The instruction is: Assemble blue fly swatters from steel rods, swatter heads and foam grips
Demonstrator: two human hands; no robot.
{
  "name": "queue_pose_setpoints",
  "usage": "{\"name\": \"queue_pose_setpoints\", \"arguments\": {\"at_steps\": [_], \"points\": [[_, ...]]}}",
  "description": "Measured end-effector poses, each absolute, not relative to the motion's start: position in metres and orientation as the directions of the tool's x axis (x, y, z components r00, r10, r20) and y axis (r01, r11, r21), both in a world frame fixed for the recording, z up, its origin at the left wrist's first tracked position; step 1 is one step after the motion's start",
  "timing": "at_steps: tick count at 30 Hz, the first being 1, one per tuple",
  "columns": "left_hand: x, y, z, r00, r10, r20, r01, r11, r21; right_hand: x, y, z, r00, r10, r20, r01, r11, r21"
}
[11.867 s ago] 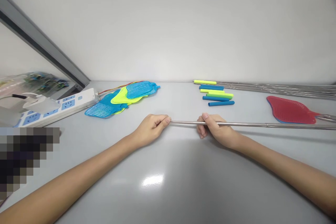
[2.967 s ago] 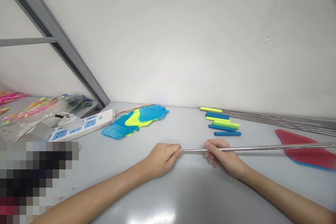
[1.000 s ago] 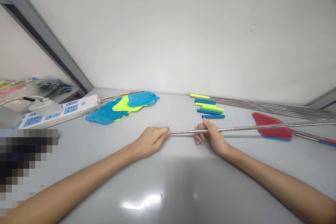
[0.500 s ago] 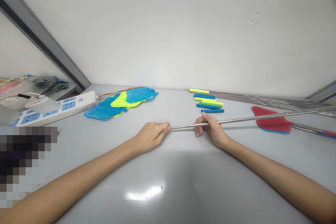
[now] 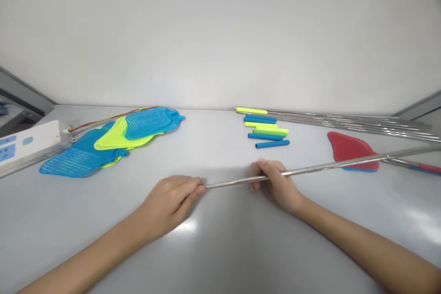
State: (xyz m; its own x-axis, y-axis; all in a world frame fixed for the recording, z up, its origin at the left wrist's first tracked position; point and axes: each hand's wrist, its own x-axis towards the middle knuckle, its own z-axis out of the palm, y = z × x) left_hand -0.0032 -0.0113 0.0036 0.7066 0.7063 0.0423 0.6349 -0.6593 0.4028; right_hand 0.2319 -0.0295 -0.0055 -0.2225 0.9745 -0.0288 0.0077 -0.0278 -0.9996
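A thin metal telescopic rod (image 5: 317,169) slants across the view, held above the grey table by both hands. My left hand (image 5: 172,204) pinches its thin left tip between thumb and fingers. Farther along, my right hand (image 5: 275,186) is closed around the rod, thumb on top. The rod's thicker part runs to the right edge, passing in front of a red fly swatter head (image 5: 351,150) that lies on a blue one. Beyond my right hand lie several blue and yellow-green grip sleeves, among them a blue sleeve (image 5: 272,144).
At the left lies a pile of mesh swatter heads, with a yellow-green head (image 5: 113,137) between blue heads (image 5: 149,123). A white power strip (image 5: 34,144) stands at the far left with coloured wires behind. Several metal rods (image 5: 344,121) lie along the wall at the right.
The camera view has shifted, so the swatter heads and power strip appear farther left. Both hands sit lower in view and slightly farther apart, still on the rod.
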Motion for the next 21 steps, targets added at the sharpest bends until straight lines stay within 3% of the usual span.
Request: {"name": "queue_pose_setpoints", "arguments": {"at_steps": [21], "points": [[0.0013, -0.0105, 0.0056, 0.668, 0.744, 0.018, 0.687, -0.625, 0.371, 0.2291, -0.0246, -0.0064, -0.224, 0.975, 0.005, -0.059, -0.008, -0.998]]}}
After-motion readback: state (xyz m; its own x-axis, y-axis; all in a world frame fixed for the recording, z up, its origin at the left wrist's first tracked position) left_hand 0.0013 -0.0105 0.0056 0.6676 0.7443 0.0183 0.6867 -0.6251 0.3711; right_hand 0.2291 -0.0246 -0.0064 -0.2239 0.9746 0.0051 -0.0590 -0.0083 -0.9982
